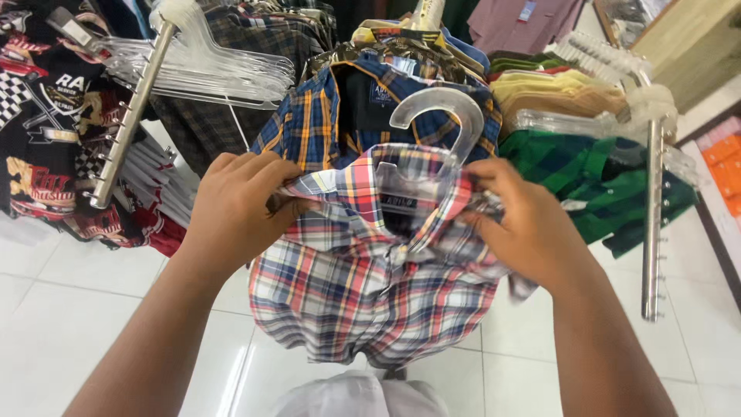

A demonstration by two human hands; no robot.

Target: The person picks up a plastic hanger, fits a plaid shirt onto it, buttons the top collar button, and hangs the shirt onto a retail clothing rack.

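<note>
A red, white and blue plaid shirt [363,293] hangs between my hands on a clear plastic hanger [444,116]. My left hand [235,208] grips the shirt's left shoulder by the collar. At the right shoulder, my right hand [525,224] pinches the fabric around the hanger's arm. The hanger's hook rises free above the collar. Directly behind hangs a blue and orange plaid shirt [316,123].
A metal rack arm [127,116] at upper left carries empty clear hangers [208,69] and printed black shirts [46,116]. Another rack arm [654,232] at right holds green plaid shirts [602,177]. Folded tan and yellow garments [556,93] sit behind. White tiled floor [62,324] lies below.
</note>
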